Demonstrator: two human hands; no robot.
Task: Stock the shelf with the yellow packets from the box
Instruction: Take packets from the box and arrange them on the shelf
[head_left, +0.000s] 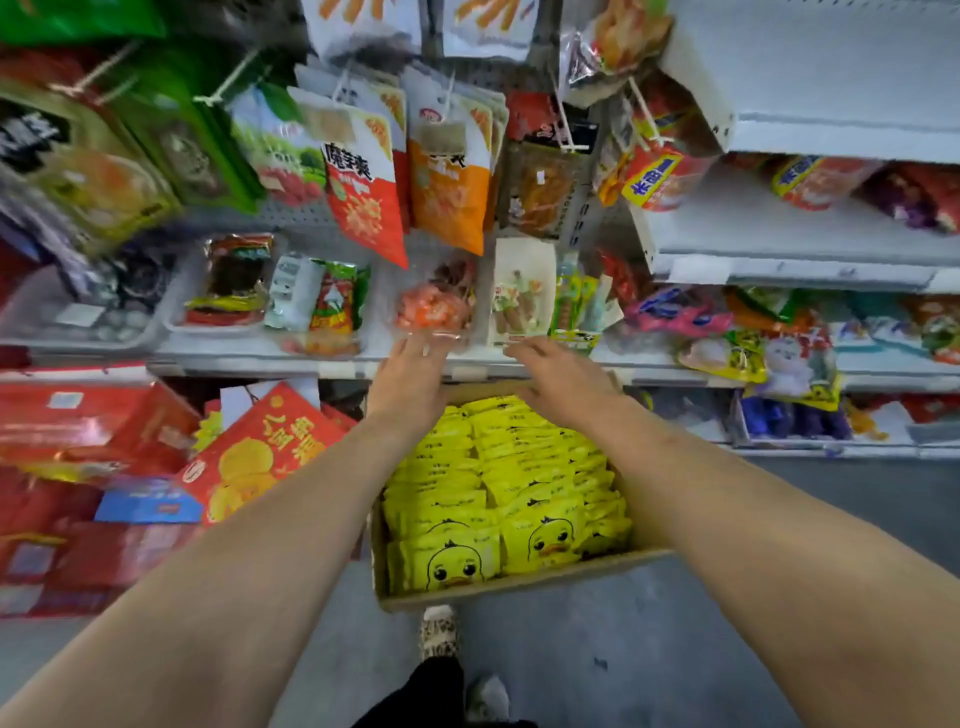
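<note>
A cardboard box stands on the floor below the shelf, packed with several rows of yellow packets printed with a duck face. Both my arms reach forward over the box. My left hand is stretched out with straight fingers, its tips at the front of a clear plastic bin of orange snacks on the shelf. My right hand hovers above the far end of the box with relaxed fingers, close to the shelf edge. Neither hand holds a packet.
Hanging snack bags fill the pegboard above. Clear bins of snacks line the shelf. Red gift boxes are stacked at the left. White shelves with bagged sweets run to the right. My feet stand on grey floor behind the box.
</note>
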